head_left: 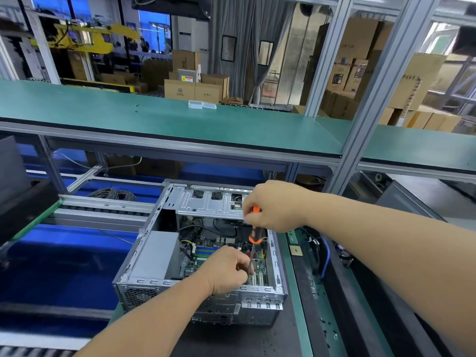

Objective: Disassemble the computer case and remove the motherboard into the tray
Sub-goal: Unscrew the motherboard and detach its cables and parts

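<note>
The case (198,256) is lying on its side on a dark mat, open side up, at the middle of the workbench. The motherboard (206,253) is sitting inside it on the floor of the case, green with blue slots showing, black cables (195,229) trailing across its far edge. A grey power supply (154,253) is filling the case's left part, and a bare metal drive cage (206,202) is spanning the far end.

The right hand (275,206) is hovering over the far right corner of the case, its fingers curled round the top of the orange and black handle of a screwdriver (253,238), which is standing almost upright. The left hand (226,269) is reaching in over the near wall, its fingers curled and pinching the shaft low down, just above the board. The tip is hidden behind the fingers, so whether it is touching a screw I cannot tell.

To the right of the case, a black tray (332,266) is holding loose parts and a blue cable (327,258). Above, a green shelf (154,117) is carrying two small clear boxes (202,105).
</note>
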